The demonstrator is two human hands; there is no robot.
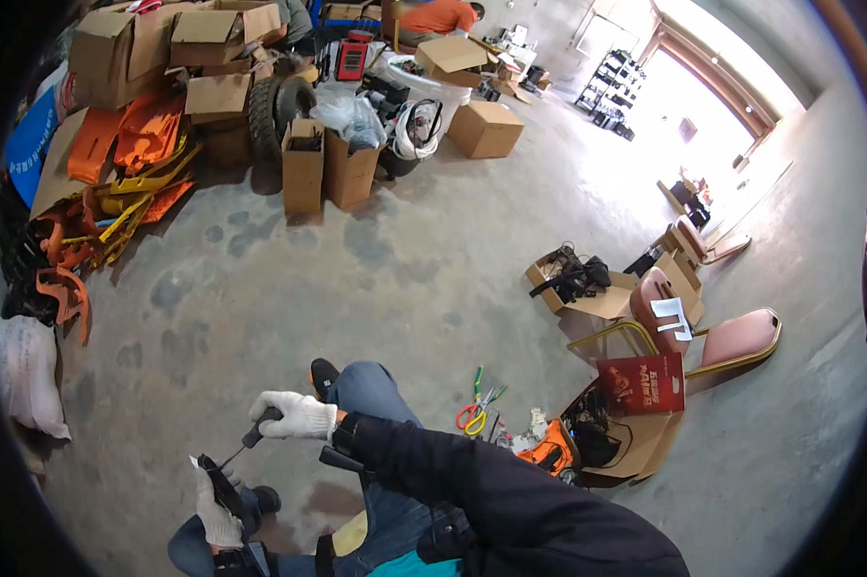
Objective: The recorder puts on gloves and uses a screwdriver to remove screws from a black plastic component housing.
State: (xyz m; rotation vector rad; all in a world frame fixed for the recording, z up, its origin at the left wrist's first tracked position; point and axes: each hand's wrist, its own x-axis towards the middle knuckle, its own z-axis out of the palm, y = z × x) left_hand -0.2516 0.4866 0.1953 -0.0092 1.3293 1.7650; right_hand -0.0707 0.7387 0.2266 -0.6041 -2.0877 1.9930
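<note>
My right hand (297, 416), in a white glove, grips the dark handle of a screwdriver (246, 443); its shaft slants down and left. The tip meets a small black part (220, 483) that my gloved left hand (216, 514) holds from below, low at the left. Both hands work above my knees, which are in blue jeans. My dark right sleeve crosses the bottom middle of the picture.
Scissors and pliers (476, 413) lie on the concrete floor to my right, by an open cardboard box (635, 438) with an orange tool and cables. Padded chairs (731, 338) stand further right. Stacked boxes (212, 58), orange parts (125, 163) and tyres fill the far left. A person sits at the back.
</note>
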